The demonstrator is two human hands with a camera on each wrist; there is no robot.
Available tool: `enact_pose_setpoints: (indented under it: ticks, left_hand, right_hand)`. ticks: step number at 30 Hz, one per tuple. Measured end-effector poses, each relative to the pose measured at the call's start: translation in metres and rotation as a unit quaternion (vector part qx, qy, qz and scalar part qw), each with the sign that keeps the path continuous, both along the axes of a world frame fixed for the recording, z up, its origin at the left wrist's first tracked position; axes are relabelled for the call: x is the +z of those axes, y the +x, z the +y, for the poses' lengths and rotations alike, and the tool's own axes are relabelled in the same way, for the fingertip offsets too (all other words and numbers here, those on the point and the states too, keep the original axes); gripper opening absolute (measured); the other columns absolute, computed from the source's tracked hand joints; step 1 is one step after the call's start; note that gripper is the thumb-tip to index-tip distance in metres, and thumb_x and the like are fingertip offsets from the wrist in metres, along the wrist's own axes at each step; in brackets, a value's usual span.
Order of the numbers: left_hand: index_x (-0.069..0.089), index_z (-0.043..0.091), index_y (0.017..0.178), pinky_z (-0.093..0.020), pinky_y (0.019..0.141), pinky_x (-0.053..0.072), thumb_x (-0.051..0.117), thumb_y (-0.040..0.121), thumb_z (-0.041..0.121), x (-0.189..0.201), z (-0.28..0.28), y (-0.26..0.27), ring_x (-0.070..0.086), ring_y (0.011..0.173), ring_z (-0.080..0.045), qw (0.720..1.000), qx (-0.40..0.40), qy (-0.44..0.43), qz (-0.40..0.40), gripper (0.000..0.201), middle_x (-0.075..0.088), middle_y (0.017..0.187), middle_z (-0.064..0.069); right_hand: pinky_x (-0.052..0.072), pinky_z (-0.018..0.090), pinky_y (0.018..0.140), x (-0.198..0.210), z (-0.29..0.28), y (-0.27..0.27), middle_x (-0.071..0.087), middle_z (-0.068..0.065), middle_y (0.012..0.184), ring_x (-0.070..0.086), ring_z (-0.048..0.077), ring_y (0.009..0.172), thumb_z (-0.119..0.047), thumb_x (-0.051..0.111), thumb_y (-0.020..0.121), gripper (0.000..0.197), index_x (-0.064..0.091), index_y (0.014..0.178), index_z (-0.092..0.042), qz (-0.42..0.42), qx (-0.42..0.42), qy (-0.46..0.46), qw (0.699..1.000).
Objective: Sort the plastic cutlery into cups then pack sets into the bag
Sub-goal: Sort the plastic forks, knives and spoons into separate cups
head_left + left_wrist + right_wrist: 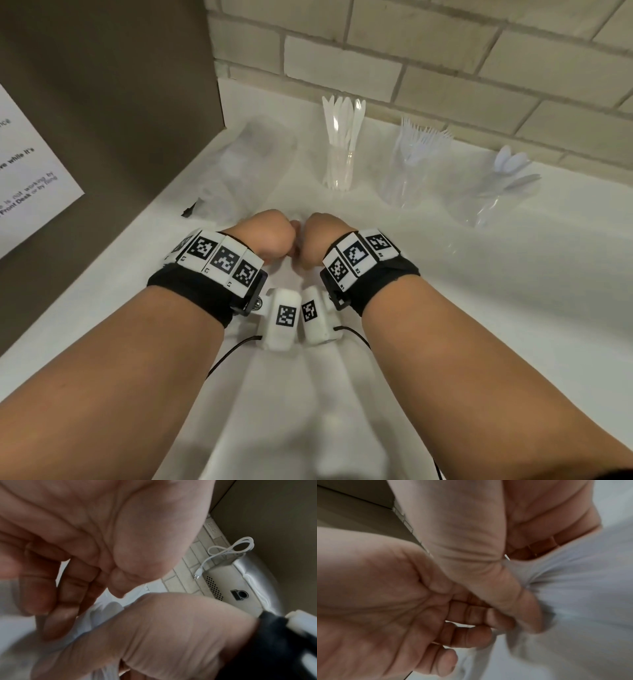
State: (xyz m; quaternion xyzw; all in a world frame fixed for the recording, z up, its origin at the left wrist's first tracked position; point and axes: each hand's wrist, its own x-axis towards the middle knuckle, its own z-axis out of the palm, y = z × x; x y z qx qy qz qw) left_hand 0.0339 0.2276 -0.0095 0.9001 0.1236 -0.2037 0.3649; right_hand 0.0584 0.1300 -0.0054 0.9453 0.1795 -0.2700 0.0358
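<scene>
Crumpled clear plastic bag (239, 171) lying far left on the white table (513, 274). Left hand (270, 236) and right hand (323, 236) knuckle to knuckle mid-table, both grips curled onto a thin whitish plastic film (573, 581). Behind, in a row: clear plastic cup of white knives (339, 168), clear cup of forks (407, 178), clear cup of spoons (486, 202).

White counter (513, 274), head view. Three clear plastic cups stand in a row along the brick-wall side: knife cup (337, 168) at 12 o'clock, fork cup (407, 178) at 1 o'clock, spoon cup (486, 202) at 2 o'clock, tilted right. Clear plastic bag (239, 168) lies at 11 o'clock, beside the knife cup; contents not discernible.
</scene>
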Motion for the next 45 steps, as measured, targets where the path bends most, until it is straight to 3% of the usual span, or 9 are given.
enact_pose_setpoints:
  ticks: [10,15,17,21,24,31,37,40,45]
  left_hand:
    - [0.053,0.017,0.080,-0.030,0.065,0.050,0.041,0.098,0.020,-0.020,0.013,-0.007,0.057,0.072,-0.018,0.984,0.115,-0.134,-0.014,0.022,0.058,0.089,-0.005]
    - [0.054,0.013,0.086,-0.032,0.072,0.045,0.037,0.102,0.022,-0.016,0.016,-0.017,0.052,0.074,-0.016,0.886,0.270,-0.376,-0.043,0.024,0.049,0.079,-0.002]
    - [0.057,0.010,0.093,-0.039,0.089,0.045,0.039,0.101,0.030,-0.013,0.019,-0.020,0.056,0.093,-0.022,0.821,0.296,-0.488,0.002,0.029,0.054,0.089,-0.006]
    - [0.055,0.002,0.117,-0.049,0.086,0.052,0.036,0.095,0.054,-0.008,0.017,-0.023,0.058,0.109,-0.035,0.722,0.251,-0.629,0.140,0.060,0.058,0.115,-0.019]
    - [0.052,0.001,0.123,-0.049,0.078,0.056,0.026,0.090,0.068,-0.004,0.006,-0.025,0.061,0.099,-0.040,0.706,0.181,-0.658,0.191,0.078,0.057,0.114,-0.028]
    - [0.039,-0.010,0.136,-0.053,0.105,0.040,0.028,0.098,0.052,0.003,0.000,-0.022,0.045,0.129,-0.041,0.630,0.187,-0.732,0.182,0.074,0.037,0.147,-0.025]
    - [0.054,-0.007,0.123,-0.051,0.100,0.044,0.026,0.101,0.044,0.013,-0.001,-0.024,0.059,0.112,-0.042,0.707,0.163,-0.672,0.150,0.063,0.060,0.119,-0.029]
    - [0.048,-0.009,0.128,-0.053,0.096,0.046,0.022,0.101,0.047,0.010,-0.002,-0.021,0.055,0.117,-0.041,0.690,0.179,-0.685,0.152,0.068,0.057,0.124,-0.032]
    - [0.054,0.017,0.132,-0.058,0.098,0.044,0.022,0.100,0.050,0.015,-0.001,-0.016,0.058,0.119,-0.033,0.671,0.145,-0.720,0.096,0.056,0.058,0.133,-0.009]
  right_hand:
    - [0.046,0.034,0.090,-0.014,-0.002,-0.008,0.056,0.016,0.125,0.058,0.032,0.113,-0.011,0.053,0.092,0.037,0.047,0.126,0.003,-0.031,-0.073,0.074,0.994]
    - [0.045,0.030,0.071,0.004,-0.025,-0.003,0.056,0.008,0.081,0.056,0.026,0.086,-0.021,0.046,0.095,0.024,0.058,0.084,-0.003,-0.022,-0.163,0.218,0.962]
    - [0.047,0.029,0.066,0.019,-0.033,-0.002,0.059,0.008,0.074,0.059,0.023,0.073,-0.014,0.057,0.084,0.016,0.062,0.079,0.000,-0.018,-0.213,0.394,0.894]
    - [0.047,0.032,0.062,0.056,-0.036,-0.014,0.061,0.008,0.067,0.054,0.020,0.055,0.004,0.059,0.083,0.013,0.064,0.086,-0.008,0.061,-0.263,0.744,0.611]
    - [0.048,0.033,0.059,0.067,-0.031,-0.019,0.056,0.004,0.056,0.054,0.022,0.050,0.003,0.061,0.083,0.014,0.061,0.088,-0.011,0.063,-0.209,0.808,0.547]
    - [0.052,0.031,0.059,0.053,-0.032,-0.024,0.063,0.015,0.070,0.063,0.025,0.061,-0.001,0.075,0.070,0.028,0.064,0.095,0.002,-0.021,-0.196,0.764,0.614]
    - [0.056,0.042,0.067,0.041,-0.032,-0.026,0.066,0.008,0.068,0.065,0.022,0.063,-0.001,0.072,0.078,0.012,0.069,0.077,-0.013,-0.004,-0.251,0.736,0.629]
    - [0.053,0.039,0.067,0.040,-0.029,-0.024,0.065,0.002,0.064,0.062,0.019,0.058,-0.002,0.072,0.080,0.015,0.069,0.078,-0.017,0.017,-0.258,0.758,0.599]
    - [0.051,0.028,0.052,0.031,-0.027,-0.031,0.063,0.002,0.060,0.061,0.017,0.055,-0.011,0.069,0.086,0.006,0.064,0.084,-0.014,0.048,-0.228,0.704,0.671]
